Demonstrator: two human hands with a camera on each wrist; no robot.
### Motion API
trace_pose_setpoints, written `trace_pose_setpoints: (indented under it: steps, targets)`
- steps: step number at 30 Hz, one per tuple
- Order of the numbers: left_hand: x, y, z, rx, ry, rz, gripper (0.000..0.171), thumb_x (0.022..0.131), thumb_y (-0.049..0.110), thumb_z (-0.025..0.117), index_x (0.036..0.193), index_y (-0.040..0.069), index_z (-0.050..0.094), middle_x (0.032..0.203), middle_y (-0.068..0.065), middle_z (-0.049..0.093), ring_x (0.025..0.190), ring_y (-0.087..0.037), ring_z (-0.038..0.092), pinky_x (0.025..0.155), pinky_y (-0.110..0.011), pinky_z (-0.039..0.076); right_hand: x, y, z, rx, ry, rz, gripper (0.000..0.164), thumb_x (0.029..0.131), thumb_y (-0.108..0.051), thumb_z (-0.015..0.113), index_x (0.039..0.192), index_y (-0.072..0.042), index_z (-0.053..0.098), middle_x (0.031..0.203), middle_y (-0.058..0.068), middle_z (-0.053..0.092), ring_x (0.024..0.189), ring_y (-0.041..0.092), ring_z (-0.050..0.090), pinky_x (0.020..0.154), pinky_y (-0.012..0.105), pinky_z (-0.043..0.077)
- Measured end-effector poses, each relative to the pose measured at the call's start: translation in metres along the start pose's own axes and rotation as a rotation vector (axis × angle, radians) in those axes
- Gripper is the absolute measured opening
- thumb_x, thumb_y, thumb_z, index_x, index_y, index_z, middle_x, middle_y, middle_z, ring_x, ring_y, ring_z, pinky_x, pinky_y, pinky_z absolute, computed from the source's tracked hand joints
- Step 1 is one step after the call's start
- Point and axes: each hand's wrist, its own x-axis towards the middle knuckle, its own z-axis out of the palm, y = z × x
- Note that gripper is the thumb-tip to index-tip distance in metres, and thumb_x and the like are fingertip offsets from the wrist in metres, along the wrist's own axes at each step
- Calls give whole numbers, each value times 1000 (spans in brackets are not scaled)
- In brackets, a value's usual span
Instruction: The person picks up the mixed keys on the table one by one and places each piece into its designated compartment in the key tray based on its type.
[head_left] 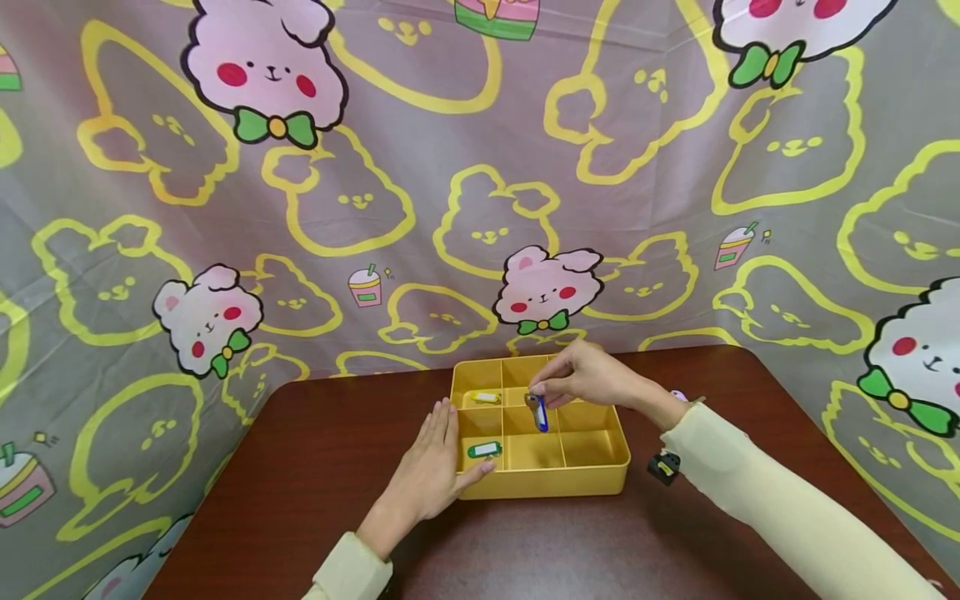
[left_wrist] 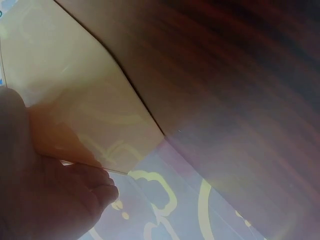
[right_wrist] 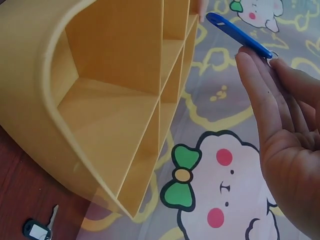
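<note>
A yellow divided box (head_left: 540,482) sits on the table. My left hand (head_left: 427,467) rests along its left side, fingers straight and thumb at the front rim. Over the middle compartments, my right hand (head_left: 581,375) pinches a key with a blue key tag (head_left: 542,414) by its ring end. The right wrist view shows this blue tag (right_wrist: 240,35) edge-on, held up at the fingertips. Inside the box, a yellow key tag (head_left: 486,398) lies in the back left compartment and a green key tag (head_left: 483,449) in the front left one.
A key with a black tag (right_wrist: 37,230) lies on the table beside the box in the right wrist view. The dark wood table (head_left: 337,450) meets a patterned cloth (head_left: 420,208) at the back and sides. A black device (head_left: 663,467) hangs under the right wrist.
</note>
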Motion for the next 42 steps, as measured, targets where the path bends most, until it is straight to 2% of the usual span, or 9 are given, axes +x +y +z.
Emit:
trace_pose_setpoints:
  steps: [8, 16, 23, 30, 37, 42]
  targets:
    - [0, 0, -1, -8, -3, 2, 110, 99, 77, 43, 163, -9, 23, 173, -28, 17, 164, -40, 16, 133, -50, 24, 6, 0, 8, -33, -32, -4, 19, 102, -13, 68, 108, 0, 81, 106, 16, 82, 93, 36, 80, 79, 37, 67]
    - [0, 1, -1, -2, 9, 5, 110, 99, 79, 42, 162, -10, 26, 172, -30, 20, 163, -41, 20, 132, -50, 25, 9, 4, 19, -61, -62, -16, 17, 102, -10, 68, 105, 1, 82, 100, 15, 82, 89, 32, 81, 80, 44, 67]
    - [0, 0, 0, -18, 11, 10, 111, 99, 79, 41, 162, -10, 25, 173, -29, 19, 163, -41, 20, 132, -51, 25, 11, 3, 24, -64, -62, -12, 18, 102, -9, 69, 106, 2, 82, 101, 18, 82, 91, 37, 80, 77, 36, 67]
    - [0, 0, -1, -30, 3, 1, 109, 99, 76, 46, 162, -10, 24, 173, -28, 18, 164, -40, 19, 132, -52, 25, 12, 0, 23, -69, -44, 12, 17, 101, -10, 69, 109, 0, 81, 104, 18, 82, 87, 20, 81, 76, 32, 66]
    - [0, 1, -1, -22, -16, -17, 108, 100, 74, 49, 164, -8, 20, 175, -25, 14, 165, -37, 15, 133, -50, 22, 7, -3, 19, -107, -36, 7, 21, 102, -16, 69, 113, -1, 80, 105, 16, 82, 87, 17, 81, 77, 31, 66]
    - [0, 2, -1, -12, -19, -17, 108, 99, 75, 47, 164, -8, 21, 175, -25, 15, 165, -38, 16, 133, -50, 23, 3, -5, 16, -201, -4, -36, 20, 102, -22, 71, 111, -8, 82, 99, 4, 84, 84, 10, 78, 79, 34, 66]
